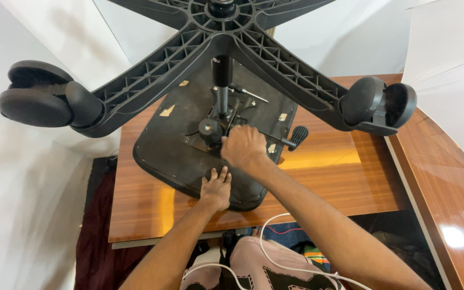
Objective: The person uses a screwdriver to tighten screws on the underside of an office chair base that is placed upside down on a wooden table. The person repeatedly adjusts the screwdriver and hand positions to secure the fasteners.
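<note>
The left hand (216,188) lies flat with its fingers spread, pressing on the near edge of the black seat bottom (173,150). The right hand (244,147) is curled into a loose fist around the metal plate (226,121) in the middle of the seat; what it pinches is hidden. One office chair lies upside down on the brown wooden counter (323,177). Its gas post (221,86) stands straight up toward the camera. The star base (216,37) is on top, with legs spreading out. Two wheels (44,99) show, one left and one right. One lever with a black knob (298,134) sticks out to the right.
</note>
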